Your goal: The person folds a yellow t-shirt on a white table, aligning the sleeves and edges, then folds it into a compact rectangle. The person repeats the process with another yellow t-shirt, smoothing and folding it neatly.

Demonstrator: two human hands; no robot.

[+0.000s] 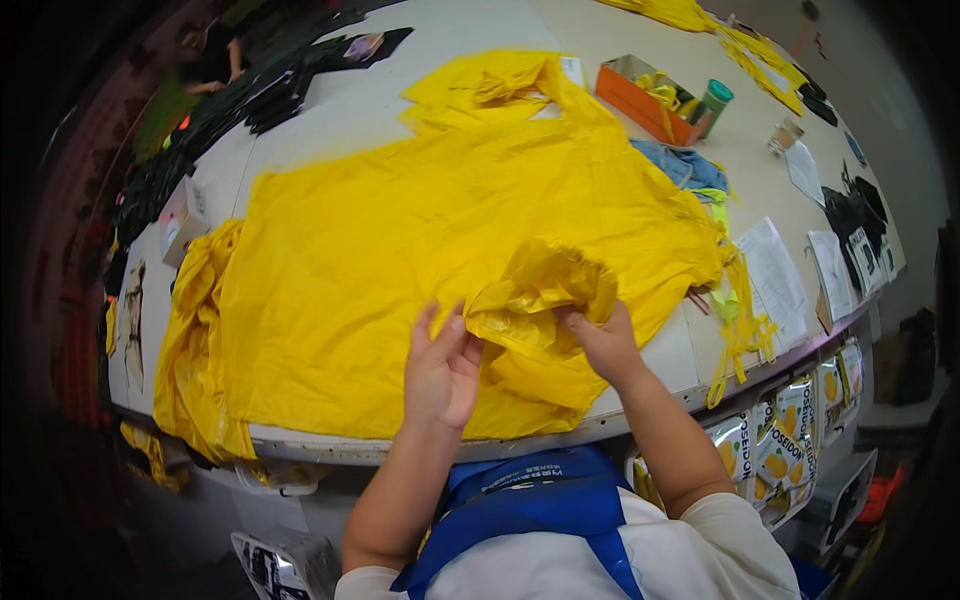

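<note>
A wide yellow garment (350,260) of thin, slightly shiny fabric, looking like a raincoat, lies spread across the table before me. One crumpled part (540,290) of it is lifted near the front edge, forming a hollow with folds. My right hand (605,340) grips this part at its right side, thumb on the inner face. On the opposite side, my left hand (445,370) is half turned up, thumb and fingers apart, with fingertips against the fabric's edge. Whatever lies under the spread garment is hidden.
More yellow fabric (195,340) hangs over the table's left front. Beyond the garment stand an orange box (645,105) and a green canister (715,100). Papers (770,270) and blue cloth (675,165) lie to the right. Dark garments (270,95) lie far left, near another person (210,60).
</note>
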